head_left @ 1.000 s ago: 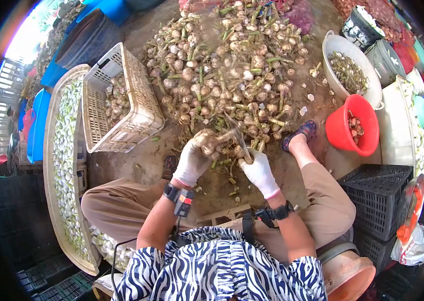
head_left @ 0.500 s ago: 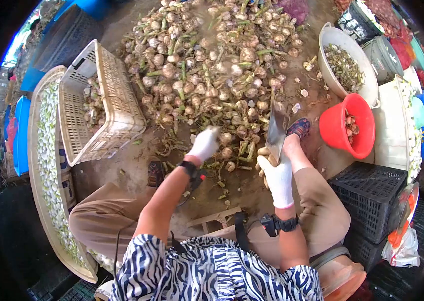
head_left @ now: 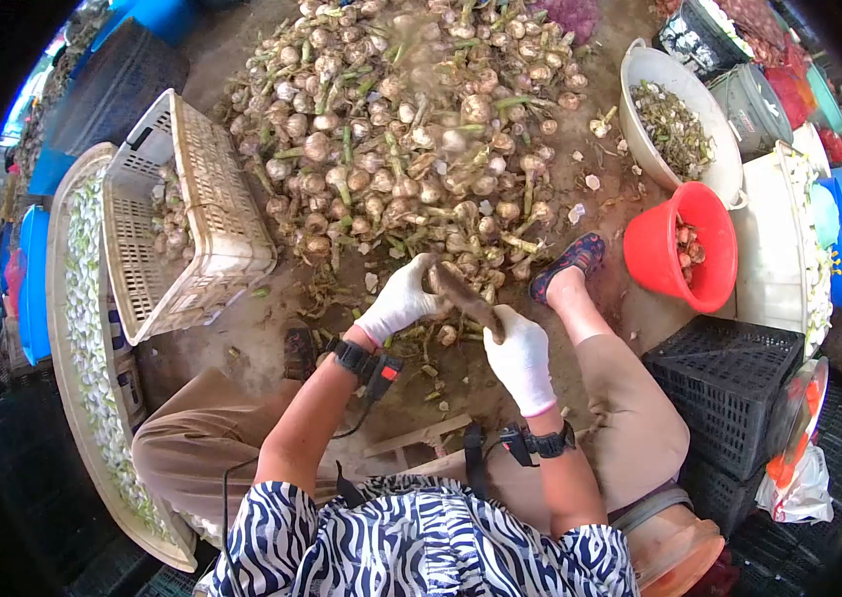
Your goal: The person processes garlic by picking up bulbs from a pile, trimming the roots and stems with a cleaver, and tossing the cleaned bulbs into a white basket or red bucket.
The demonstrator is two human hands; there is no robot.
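Observation:
My right hand [head_left: 520, 360], in a white glove, is closed around the handle end of a cleaver [head_left: 465, 296]. The cleaver's broad blade is turned nearly edge-on, slanting up and left toward my left hand [head_left: 401, 301]. That hand, gloved too, has its fingers curled beside the blade's far end. Whatever they pinch is hidden by the glove and the blade. Just beyond both hands spreads a large heap of garlic bulbs [head_left: 391, 159] with cut stems, lying on the floor.
A white plastic crate [head_left: 227, 214] holding some bulbs lies tilted at left, beside a long tray of pale cloves [head_left: 93, 298]. On the right are a red bucket [head_left: 640, 249], a wide basin of trimmings [head_left: 637, 104] and black crates [head_left: 724, 383]. My sandalled foot [head_left: 580, 264] rests near the heap.
The cleaver has swung down from upright to a slant pointing left. My right hand has moved left and slightly lower, and both hands are now close together.

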